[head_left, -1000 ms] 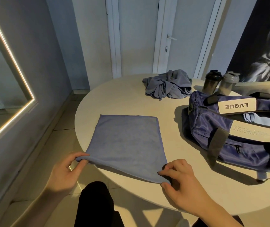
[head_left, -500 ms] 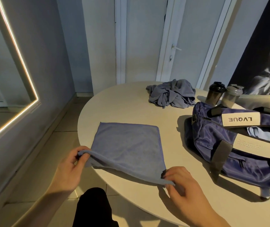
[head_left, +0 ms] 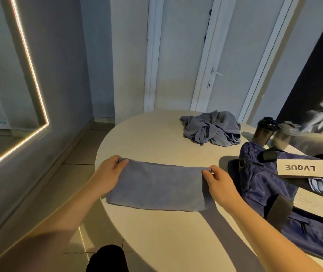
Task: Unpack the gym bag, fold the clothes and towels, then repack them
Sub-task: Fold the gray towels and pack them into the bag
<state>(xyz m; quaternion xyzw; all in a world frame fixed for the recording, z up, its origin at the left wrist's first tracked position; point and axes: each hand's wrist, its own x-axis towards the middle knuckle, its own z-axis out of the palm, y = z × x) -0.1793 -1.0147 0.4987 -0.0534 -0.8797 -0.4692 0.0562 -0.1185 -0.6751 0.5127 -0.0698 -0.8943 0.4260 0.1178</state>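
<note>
Head view: both forearms stretch out over the table [head_left: 156,138]. The towel [head_left: 156,187] lies folded flat just left of the bag [head_left: 264,193]. The left hand [head_left: 109,171] pinches its far-left corner and the right hand [head_left: 218,185] its far-right corner, knuckles up. Crumpled clothes [head_left: 211,130] lie beyond the bag.

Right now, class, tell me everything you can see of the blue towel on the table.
The towel is a blue-grey, soft-looking cloth, folded into a wide flat rectangle. It lies near the round table's left edge, left of the gym bag and apart from it. The left hand grips its far left corner; the right hand pinches its far right corner.
</note>
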